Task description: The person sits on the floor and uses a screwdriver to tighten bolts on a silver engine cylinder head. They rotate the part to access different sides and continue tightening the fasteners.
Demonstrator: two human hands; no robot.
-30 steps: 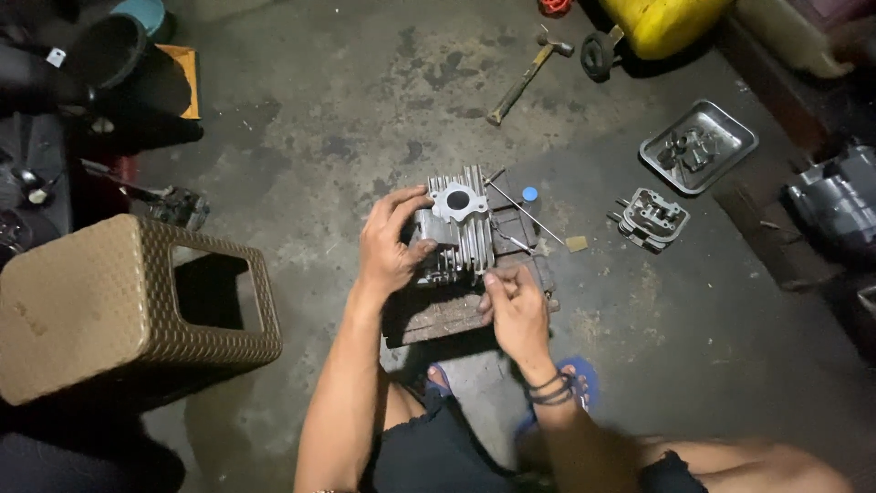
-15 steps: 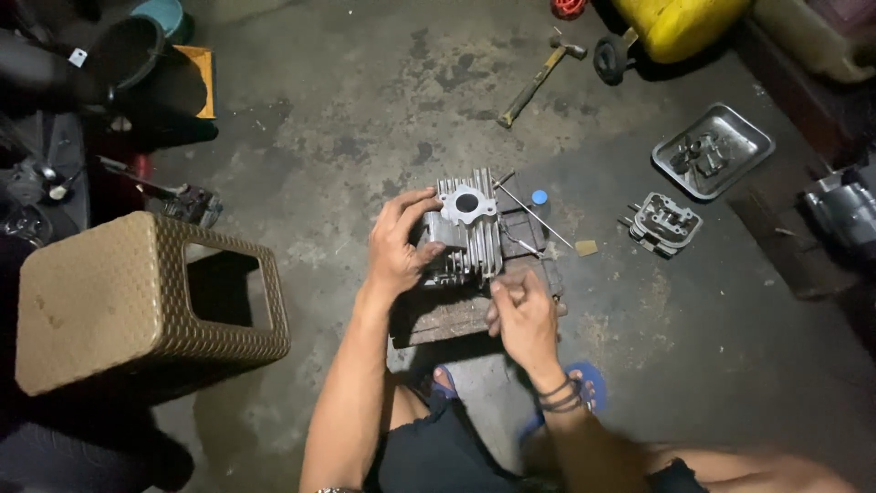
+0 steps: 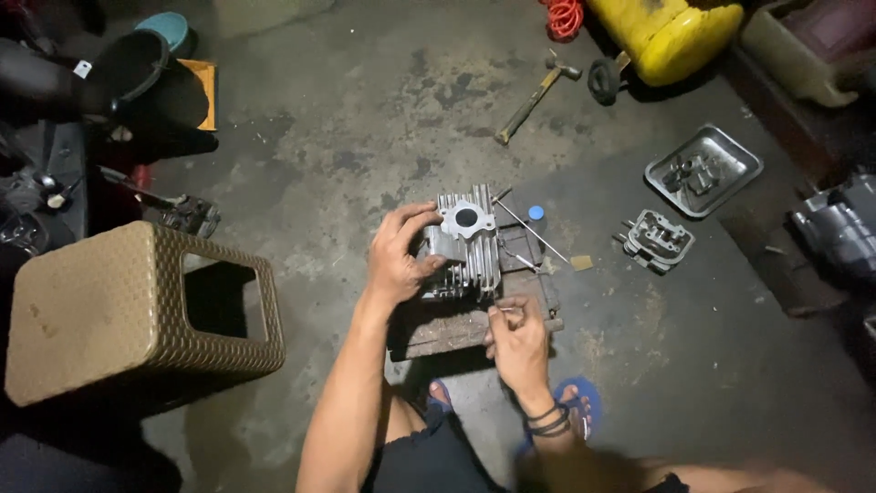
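The left hand grips the side of a finned metal engine cylinder, fingers curled over its top edge. The right hand, just below the cylinder, pinches what seems to be a thin metal tool, too small to tell clearly. Under both lies a worn block on the stained concrete floor. Right of the hands sit a cylinder head and a metal tray; left stands a woven brown stool. Beyond lies a hammer.
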